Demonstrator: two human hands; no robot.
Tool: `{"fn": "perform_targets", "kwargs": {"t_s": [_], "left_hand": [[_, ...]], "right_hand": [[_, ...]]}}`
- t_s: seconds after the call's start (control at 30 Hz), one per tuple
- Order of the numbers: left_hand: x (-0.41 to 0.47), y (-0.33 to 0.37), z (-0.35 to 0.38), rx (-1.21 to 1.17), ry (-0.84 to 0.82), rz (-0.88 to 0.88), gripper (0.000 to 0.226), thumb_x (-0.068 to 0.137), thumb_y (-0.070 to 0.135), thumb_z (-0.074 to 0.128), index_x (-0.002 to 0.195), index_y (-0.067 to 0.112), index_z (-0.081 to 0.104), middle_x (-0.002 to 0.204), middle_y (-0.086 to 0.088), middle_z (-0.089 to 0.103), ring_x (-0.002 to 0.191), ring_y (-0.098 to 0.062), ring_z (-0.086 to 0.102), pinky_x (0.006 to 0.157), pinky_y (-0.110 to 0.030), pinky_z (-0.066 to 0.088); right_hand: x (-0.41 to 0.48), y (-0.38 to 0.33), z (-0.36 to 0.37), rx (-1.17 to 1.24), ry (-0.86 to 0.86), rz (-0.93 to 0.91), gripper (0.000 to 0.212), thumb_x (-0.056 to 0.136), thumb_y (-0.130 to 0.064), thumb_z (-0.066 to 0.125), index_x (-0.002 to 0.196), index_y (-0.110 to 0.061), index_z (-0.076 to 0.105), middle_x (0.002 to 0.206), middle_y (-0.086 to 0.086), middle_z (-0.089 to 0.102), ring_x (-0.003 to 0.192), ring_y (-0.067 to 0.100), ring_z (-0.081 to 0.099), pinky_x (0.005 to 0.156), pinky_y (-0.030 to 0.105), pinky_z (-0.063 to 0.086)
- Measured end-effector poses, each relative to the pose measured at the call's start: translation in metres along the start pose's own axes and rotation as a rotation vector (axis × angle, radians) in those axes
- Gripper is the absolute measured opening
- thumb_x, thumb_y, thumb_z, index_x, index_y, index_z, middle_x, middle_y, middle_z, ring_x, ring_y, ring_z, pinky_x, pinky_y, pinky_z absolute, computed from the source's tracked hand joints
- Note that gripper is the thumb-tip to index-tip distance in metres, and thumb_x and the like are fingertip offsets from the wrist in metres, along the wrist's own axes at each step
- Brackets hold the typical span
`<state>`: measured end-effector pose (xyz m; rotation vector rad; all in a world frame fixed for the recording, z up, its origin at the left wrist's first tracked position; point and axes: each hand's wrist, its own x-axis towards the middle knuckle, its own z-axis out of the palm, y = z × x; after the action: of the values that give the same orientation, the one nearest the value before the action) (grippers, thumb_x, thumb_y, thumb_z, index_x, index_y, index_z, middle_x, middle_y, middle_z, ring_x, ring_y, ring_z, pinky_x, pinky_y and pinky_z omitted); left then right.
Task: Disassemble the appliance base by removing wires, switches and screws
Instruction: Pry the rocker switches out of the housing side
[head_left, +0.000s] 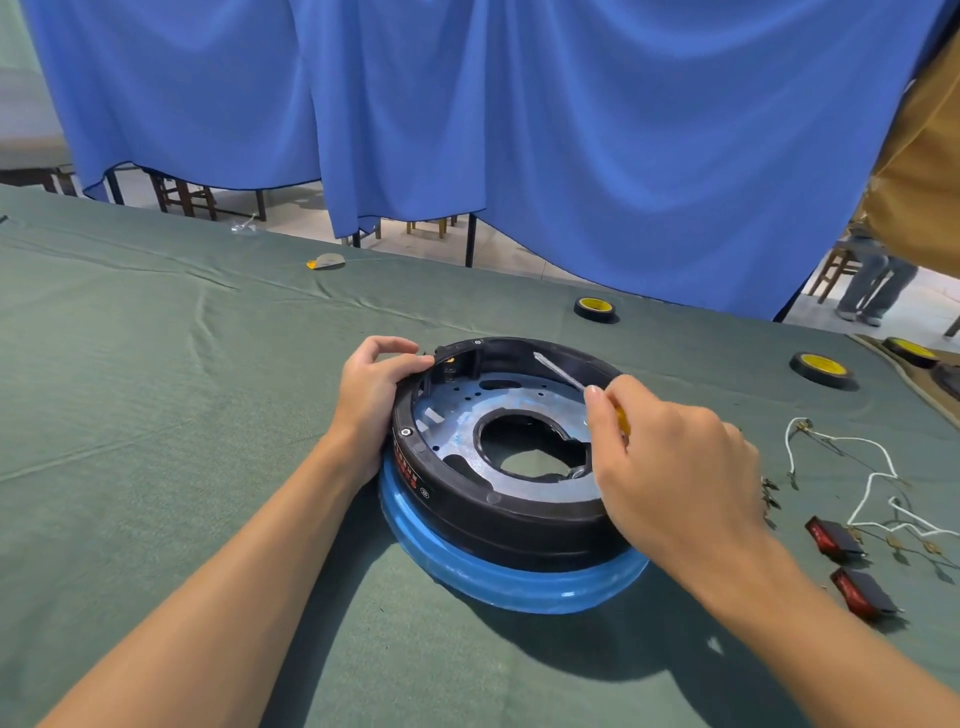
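Observation:
The round appliance base (498, 514) lies on the green cloth, a black ring over a blue rim with a grey metal plate (467, 415) inside and a large centre hole. My left hand (371, 400) grips its far left rim. My right hand (670, 467) holds a screwdriver (563, 375) with a yellow handle; the metal shaft points up and to the left over the plate, its tip near the far inner wall. Two red rocker switches (834, 538) (862, 595) and white wires (872, 478) with terminals lie on the cloth to the right.
Rolls of black tape with yellow cores (595, 309) (823, 369) sit at the back right of the table. A small grey and yellow item (325, 262) lies at the far edge. Blue curtains (519, 104) hang behind; a person's legs (867, 291) show at far right.

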<state>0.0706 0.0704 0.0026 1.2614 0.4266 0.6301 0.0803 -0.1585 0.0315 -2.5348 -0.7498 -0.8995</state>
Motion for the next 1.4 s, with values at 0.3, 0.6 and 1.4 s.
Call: {"fn": "perform_targets", "kwargs": {"t_s": [0.3,0.6,1.4], "left_hand": [[0.007,-0.005,-0.012,0.105,0.163,0.053,0.012,0.088,0.013,0.063,0.099,0.013,0.061,0.092,-0.006,0.065,0.073,-0.014,0.062,0.071,-0.032,0.051],[0.012,-0.006,-0.017,0.193,0.141,0.082,0.015,0.086,0.014,0.062,0.097,0.017,0.071,0.095,-0.008,0.072,0.091,-0.025,0.068,0.092,-0.045,0.053],[0.003,-0.006,-0.013,0.536,0.157,0.311,0.035,0.076,0.036,0.046,0.099,0.04,0.071,0.084,0.014,0.067,0.085,-0.015,0.062,0.082,-0.034,0.049]], "right_hand": [[0.037,0.012,0.036,0.054,0.124,0.147,0.034,0.103,-0.037,0.033,0.077,-0.016,0.037,0.066,0.008,0.059,0.063,0.041,0.055,0.057,0.036,0.034],[0.002,-0.008,0.036,0.24,0.087,0.195,0.032,0.09,-0.045,0.057,0.088,-0.021,0.036,0.076,-0.005,0.05,0.064,0.026,0.04,0.059,0.033,0.028],[0.037,0.008,0.055,0.761,-0.139,0.704,0.026,0.089,-0.032,0.059,0.103,-0.024,0.039,0.083,-0.007,0.051,0.072,0.005,0.047,0.052,0.027,0.031]]}}
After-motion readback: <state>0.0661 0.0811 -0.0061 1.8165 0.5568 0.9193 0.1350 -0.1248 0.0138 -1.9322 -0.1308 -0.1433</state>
